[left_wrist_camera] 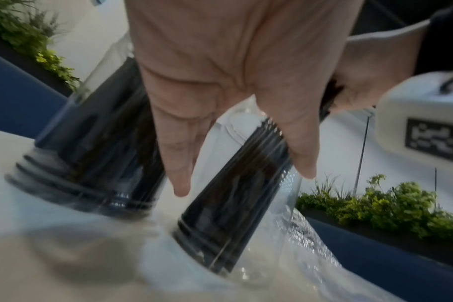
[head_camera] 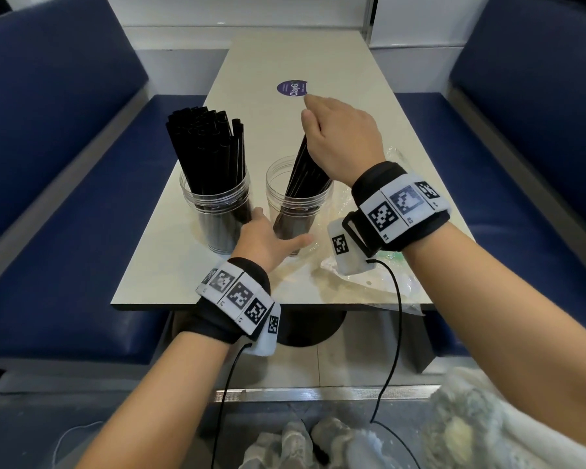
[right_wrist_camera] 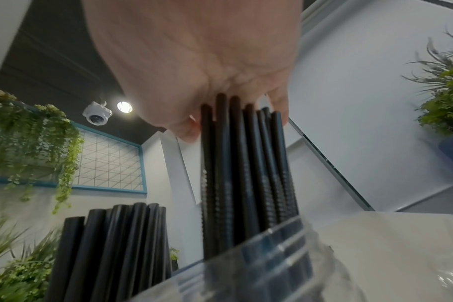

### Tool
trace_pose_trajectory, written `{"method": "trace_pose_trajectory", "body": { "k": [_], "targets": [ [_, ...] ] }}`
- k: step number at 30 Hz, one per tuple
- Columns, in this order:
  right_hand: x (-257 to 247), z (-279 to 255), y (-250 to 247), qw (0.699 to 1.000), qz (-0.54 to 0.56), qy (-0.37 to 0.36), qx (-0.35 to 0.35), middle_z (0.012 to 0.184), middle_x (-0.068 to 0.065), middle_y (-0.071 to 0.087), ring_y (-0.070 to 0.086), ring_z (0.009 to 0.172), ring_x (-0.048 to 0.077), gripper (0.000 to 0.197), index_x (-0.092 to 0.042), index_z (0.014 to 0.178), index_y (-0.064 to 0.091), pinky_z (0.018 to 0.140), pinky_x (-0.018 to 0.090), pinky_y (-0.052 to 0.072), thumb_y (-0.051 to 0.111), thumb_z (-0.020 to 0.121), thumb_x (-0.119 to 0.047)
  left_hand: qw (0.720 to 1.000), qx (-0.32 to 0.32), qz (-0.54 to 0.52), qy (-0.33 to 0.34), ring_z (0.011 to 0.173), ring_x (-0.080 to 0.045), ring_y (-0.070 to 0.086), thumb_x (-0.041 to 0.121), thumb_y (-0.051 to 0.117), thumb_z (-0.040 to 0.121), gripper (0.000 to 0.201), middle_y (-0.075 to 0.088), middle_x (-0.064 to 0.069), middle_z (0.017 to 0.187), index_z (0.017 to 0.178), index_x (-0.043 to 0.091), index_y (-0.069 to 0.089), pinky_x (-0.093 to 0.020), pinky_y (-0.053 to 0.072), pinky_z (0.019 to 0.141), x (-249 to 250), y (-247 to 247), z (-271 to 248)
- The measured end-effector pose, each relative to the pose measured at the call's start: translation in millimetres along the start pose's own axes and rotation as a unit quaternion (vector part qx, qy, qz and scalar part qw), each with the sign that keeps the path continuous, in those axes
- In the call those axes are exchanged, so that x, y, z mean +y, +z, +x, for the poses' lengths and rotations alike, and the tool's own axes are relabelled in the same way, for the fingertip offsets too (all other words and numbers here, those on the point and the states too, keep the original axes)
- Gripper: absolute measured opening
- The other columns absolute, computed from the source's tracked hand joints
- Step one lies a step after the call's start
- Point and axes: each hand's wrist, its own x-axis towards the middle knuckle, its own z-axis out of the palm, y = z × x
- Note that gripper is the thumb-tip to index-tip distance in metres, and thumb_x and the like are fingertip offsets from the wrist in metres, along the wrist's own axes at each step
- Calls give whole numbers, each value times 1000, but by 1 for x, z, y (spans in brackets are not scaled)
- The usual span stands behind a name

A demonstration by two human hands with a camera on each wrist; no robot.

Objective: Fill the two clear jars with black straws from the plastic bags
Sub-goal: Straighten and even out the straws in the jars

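My right hand (head_camera: 339, 137) grips a bundle of black straws (head_camera: 307, 174) standing in the right jar (head_camera: 296, 211); my left hand (head_camera: 268, 242), fingers straight, steadies it. I should lower gently, then release.

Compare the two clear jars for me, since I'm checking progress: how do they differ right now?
The left jar is packed with black straws and stands untouched; the right jar holds a thinner, leaning bundle with room to spare. The right hand grips that bundle's top, while the left hand steadies the right jar's base. Both are clear, ribbed and upright on the table.
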Motion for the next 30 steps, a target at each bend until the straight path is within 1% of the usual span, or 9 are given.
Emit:
{"method": "trace_pose_trajectory", "body": {
  "k": [3,5,7,9,13,17,20,22,30],
  "targets": [
    [-6,-8,-8,1000,15,-18,12,118,4,60,51,111,25,35,-11,121,50,89,34,35,27,98,-24,1000,-1,15,6,114,-23,56,55,70,72,85,59,-10,123,136,9,40,-36,47,94,-12,-18,-6],
    [-12,-13,-13,999,21,-26,4,128,5,57,49,118,27,38,-12,130,46,94,35,36,30,98,-24,1000,4,18,12,89,-19,64,56,67,74,54,66,-4,97,105,14,57,-32,50,77,-22,-36,-11],
    [-20,-19,-18,999,27,-38,0,132,5,55,48,121,27,40,-13,134,42,96,36,36,33,97,-25,999,37,14,8,75,-14,58,58,67,72,45,60,2,81,85,18,51,-26,42,61,-32,-55,-15],
    [-30,-23,-23,998,42,-53,6,132,5,54,47,122,27,41,-13,134,42,98,39,38,34,97,-26,997,82,7,-8,75,-13,49,57,71,69,53,50,5,80,91,16,45,-26,33,57,-38,-73,-16],
    [-57,-26,-26,994,59,-89,4,134,6,52,43,126,26,43,-13,136,40,103,40,36,38,95,-29,987,152,-49,8,110,-22,47,52,81,59,87,43,-6,122,120,15,31,-35,43,89,-50,-90,-3],
    [-84,-19,-16,991,79,-105,-16,135,6,49,42,127,26,44,-11,134,39,103,39,36,41,94,-30,981,150,-121,36,135,-22,33,42,88,51,124,27,-9,148,144,18,10,-42,30,113,-55,-84,18],
    [-99,-11,-1,991,80,-96,-42,134,9,47,43,124,28,47,-10,132,39,100,41,39,44,92,-35,970,127,-196,70,138,-19,31,23,90,53,129,28,-7,151,147,12,2,-34,27,114,-50,-75,28],
    [-105,-6,10,992,72,-85,-60,135,11,44,41,125,30,56,-12,134,36,100,41,39,48,89,-43,964,140,-207,86,131,-19,42,15,89,56,116,41,-6,144,145,11,15,-31,34,108,-49,-70,30],
    [-114,2,46,985,66,-17,-156,145,8,29,30,130,38,92,-30,143,18,100,53,36,64,70,-63,952,187,-226,92,115,-21,56,30,88,47,96,57,-7,123,127,14,38,-42,45,102,-59,-63,23]
  ]
}}
